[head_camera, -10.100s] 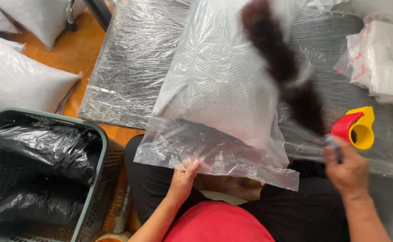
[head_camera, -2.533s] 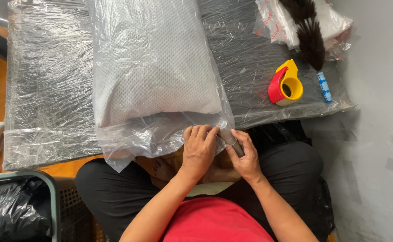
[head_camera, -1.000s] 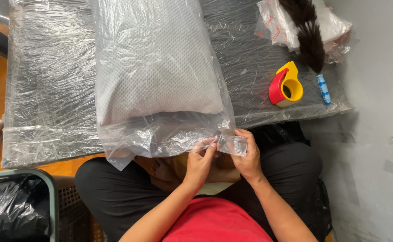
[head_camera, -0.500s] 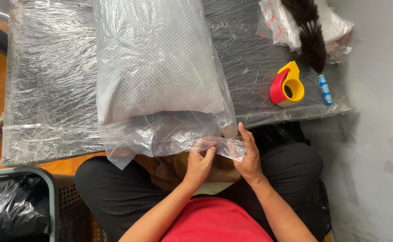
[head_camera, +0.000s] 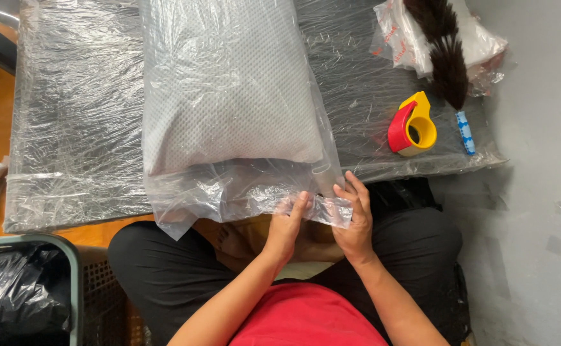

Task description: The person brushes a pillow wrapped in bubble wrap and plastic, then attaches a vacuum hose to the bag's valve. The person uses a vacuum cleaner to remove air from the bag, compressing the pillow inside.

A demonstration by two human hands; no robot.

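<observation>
Pinching the loose open end of the clear plastic bag (head_camera: 242, 192), both hands work at the near edge of the table (head_camera: 75, 128), which is covered in crinkled plastic sheeting. The left hand (head_camera: 287, 224) has its fingers curled onto the film from below, and the right hand (head_camera: 352, 221) lies just beside it with fingers spread over the bag's corner; each grips only the thin plastic. Inside the bag sits a white textured pillow (head_camera: 229, 96), lying lengthwise across the table, with the empty flap of the bag overhanging toward the person's lap.

By the look of it, the step in hand is gathering or folding the bag's mouth shut. A next move would need the flap held flat and tight, and probably the red and yellow tape dispenser (head_camera: 412, 126), which stands well apart to the right, near a dark feather duster (head_camera: 444, 51) resting on a packet of bags (head_camera: 479, 38).

Compared with half a second ago, the hands have stayed at the same corner, the left fingers now drawn slightly closer to the right. Ten seconds ago the bagged pillow lay askew and the right hand was on the tape dispenser. A green crate (head_camera: 72, 282) with black plastic sits at lower left.
</observation>
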